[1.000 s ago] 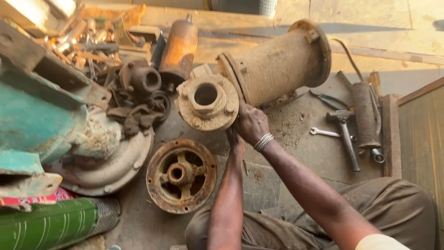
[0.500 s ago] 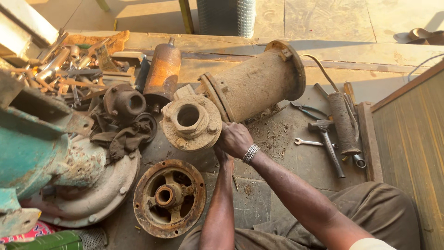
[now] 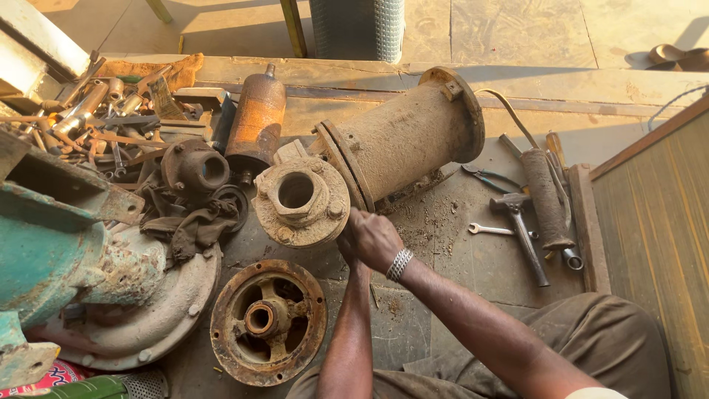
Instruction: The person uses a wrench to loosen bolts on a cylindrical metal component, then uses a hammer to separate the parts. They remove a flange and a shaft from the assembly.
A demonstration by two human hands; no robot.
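Note:
My right hand (image 3: pixel 373 238), a metal bracelet on its wrist, is curled into a fist against the lower right rim of a rusty round flange cover (image 3: pixel 299 201). This cover stands at the mouth of a big dusty cylindrical pump housing (image 3: pixel 405 140). My left hand (image 3: pixel 346 250) is mostly hidden under the right one, at the same spot on the rim. Its forearm comes up from below. What the fingers grip is hidden.
A rusty wheel-like impeller plate (image 3: pixel 267 319) lies in front of the cover. A green pump body (image 3: pixel 52 255) and a grey casing (image 3: pixel 148 310) are on the left, with scrap parts (image 3: pixel 96 111) behind. A hammer (image 3: pixel 524 229), spanner (image 3: pixel 491 230), pliers (image 3: pixel 484 176) and a roller (image 3: pixel 546 196) lie to the right.
Both hands stay at the cover's rim. The view has shifted, so the floor beyond the ledge shows more and the green parts at lower left show less.

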